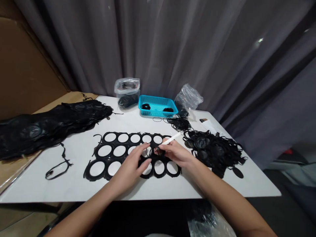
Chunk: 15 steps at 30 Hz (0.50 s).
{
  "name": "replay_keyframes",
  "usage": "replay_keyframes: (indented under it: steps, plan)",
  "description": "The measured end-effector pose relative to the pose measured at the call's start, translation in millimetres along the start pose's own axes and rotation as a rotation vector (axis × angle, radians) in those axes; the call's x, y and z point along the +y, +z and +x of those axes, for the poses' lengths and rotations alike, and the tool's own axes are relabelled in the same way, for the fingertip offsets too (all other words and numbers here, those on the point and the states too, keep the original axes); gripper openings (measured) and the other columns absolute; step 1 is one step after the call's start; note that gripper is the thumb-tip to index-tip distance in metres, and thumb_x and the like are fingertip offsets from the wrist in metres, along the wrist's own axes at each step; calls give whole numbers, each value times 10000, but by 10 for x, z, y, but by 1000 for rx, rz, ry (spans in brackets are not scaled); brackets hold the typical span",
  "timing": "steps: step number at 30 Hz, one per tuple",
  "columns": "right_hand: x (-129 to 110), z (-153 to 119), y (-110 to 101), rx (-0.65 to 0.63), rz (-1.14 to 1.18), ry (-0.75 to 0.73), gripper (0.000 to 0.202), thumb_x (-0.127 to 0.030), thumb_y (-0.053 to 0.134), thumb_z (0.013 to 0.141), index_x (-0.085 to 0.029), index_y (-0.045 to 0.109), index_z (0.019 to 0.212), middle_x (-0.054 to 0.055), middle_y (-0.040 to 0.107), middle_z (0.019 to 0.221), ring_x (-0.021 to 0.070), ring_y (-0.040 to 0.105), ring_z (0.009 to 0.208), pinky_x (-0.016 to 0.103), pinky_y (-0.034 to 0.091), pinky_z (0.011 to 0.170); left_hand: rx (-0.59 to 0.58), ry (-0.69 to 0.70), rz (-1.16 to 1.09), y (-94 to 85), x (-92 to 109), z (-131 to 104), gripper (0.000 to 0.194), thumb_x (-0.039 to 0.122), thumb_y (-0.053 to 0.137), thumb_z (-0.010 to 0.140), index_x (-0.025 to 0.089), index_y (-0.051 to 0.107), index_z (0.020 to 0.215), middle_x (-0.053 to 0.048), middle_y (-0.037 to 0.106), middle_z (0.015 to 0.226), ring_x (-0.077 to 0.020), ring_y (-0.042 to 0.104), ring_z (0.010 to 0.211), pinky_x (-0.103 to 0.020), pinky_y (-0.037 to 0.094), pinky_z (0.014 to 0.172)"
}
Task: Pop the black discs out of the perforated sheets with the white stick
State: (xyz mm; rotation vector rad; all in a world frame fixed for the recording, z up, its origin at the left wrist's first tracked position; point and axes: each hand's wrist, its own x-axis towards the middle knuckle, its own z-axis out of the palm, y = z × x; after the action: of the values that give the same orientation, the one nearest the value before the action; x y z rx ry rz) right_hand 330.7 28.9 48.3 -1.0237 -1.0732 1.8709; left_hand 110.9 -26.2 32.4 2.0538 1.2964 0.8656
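Note:
A black rubber sheet (106, 164) with rows of round holes lies flat on the white table, in front of me. Over its middle is my left hand (132, 166), fingers apart and holding nothing; whether the fingertips touch the sheet I cannot tell. My right hand (176, 153) is closed around a slim white stick-like tool (172, 138), which slants up to the right. Thin black rings (149, 152) gather between the two hands, close to the right fingertips. Part of the sheet is hidden under my hands.
A thick stack of black rubber sheets (49, 121) lies at left. Black scraps (217, 149) are heaped at right, below a pile of thin rings (179, 123). Behind are a blue basket (158, 114), a bag-lined tub (127, 93) and a clear plastic bag (189, 98).

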Motion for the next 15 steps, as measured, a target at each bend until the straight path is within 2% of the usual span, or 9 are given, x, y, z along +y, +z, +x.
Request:
replay_keyframes:
  steps: [4,7,11,15]
  plan:
    - [70,-205,108,-79,214,46,357,-278,852,684,-196,512,754,6,709,801,155,700,743,272,496,758,-58,-82,-454,-12,162,279,363,394,569,940,203,582,1249,-91,690,1136,-229,671,1018,-368,544,875]
    - [116,-251,72,-91,308,48,330,-238,853,687,-182,543,786,22,727,837,157,719,744,262,512,754,-114,-144,-657,15,189,426,327,390,662,876,173,641,1119,-49,704,922,-187,674,841,-317,528,779]
    - [192,-275,-16,-114,417,76,292,-205,839,707,-172,572,822,37,740,867,153,729,775,241,522,738,-153,-208,-682,68,151,594,253,370,750,771,162,686,900,-16,691,801,-156,636,733,-273,478,689]
    - [215,-285,-67,-158,520,85,273,-198,820,736,-174,574,850,62,745,935,129,714,788,218,521,714,-134,-226,-663,145,111,713,241,350,758,742,154,681,859,-2,666,717,-148,612,682,-272,454,671]
